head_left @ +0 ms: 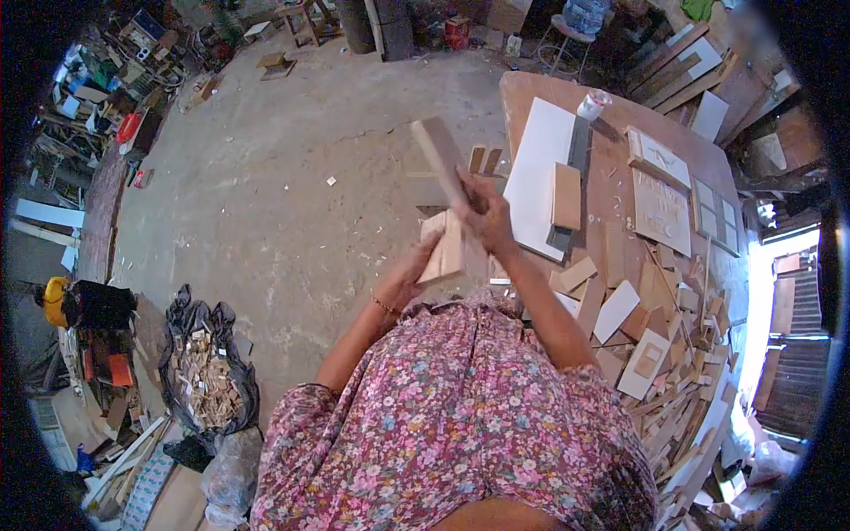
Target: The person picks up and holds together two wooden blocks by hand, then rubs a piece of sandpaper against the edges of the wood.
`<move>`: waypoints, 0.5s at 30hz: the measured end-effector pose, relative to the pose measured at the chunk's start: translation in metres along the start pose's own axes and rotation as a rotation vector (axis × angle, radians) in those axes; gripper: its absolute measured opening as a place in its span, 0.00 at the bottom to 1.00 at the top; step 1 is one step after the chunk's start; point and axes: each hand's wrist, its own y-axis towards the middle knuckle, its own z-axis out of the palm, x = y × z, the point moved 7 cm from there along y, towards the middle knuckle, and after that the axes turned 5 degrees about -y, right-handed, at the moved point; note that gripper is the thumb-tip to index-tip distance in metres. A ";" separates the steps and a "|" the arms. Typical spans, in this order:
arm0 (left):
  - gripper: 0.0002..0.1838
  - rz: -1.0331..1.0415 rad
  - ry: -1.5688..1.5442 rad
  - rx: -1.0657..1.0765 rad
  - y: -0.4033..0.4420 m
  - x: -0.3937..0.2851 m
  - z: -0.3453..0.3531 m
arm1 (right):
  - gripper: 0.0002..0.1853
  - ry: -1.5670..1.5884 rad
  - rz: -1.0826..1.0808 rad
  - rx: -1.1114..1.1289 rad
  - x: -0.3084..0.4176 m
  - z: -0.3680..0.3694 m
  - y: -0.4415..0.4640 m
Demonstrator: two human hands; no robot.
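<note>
My left hand is closed around a pale wooden block, held in front of my body. Just above and to the right, my right hand grips a longer, flat wooden bar, slanting up and to the left. The bar's lower end is near the block's top; whether they touch, I cannot tell. Some blur softens both pieces. Behind my right hand, two short wooden strips stand out against the floor.
To the right, a wooden table bears a white panel, a brown block, a white cup and framed pieces. Wood offcuts pile up beside me. A black bag of scraps sits on the floor at left.
</note>
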 end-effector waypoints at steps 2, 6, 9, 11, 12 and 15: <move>0.24 -0.022 -0.011 0.025 0.017 0.019 -0.012 | 0.28 -0.268 -0.035 -0.025 -0.009 -0.009 0.007; 0.20 0.103 -0.239 -0.129 0.005 0.002 -0.017 | 0.28 -0.132 -0.103 0.068 0.004 0.016 -0.038; 0.18 0.185 -0.319 -0.021 0.037 0.002 -0.035 | 0.29 -0.258 -0.262 0.140 0.042 0.024 -0.052; 0.21 0.078 -0.236 -0.007 0.028 0.017 -0.030 | 0.31 0.112 -0.139 0.075 0.032 0.016 -0.038; 0.22 0.030 -0.182 0.010 0.024 0.017 -0.023 | 0.30 -0.126 -0.112 -0.022 0.018 0.008 -0.025; 0.26 -0.128 -0.035 0.045 -0.002 0.022 -0.001 | 0.26 -0.242 -0.064 -0.027 -0.012 -0.016 0.009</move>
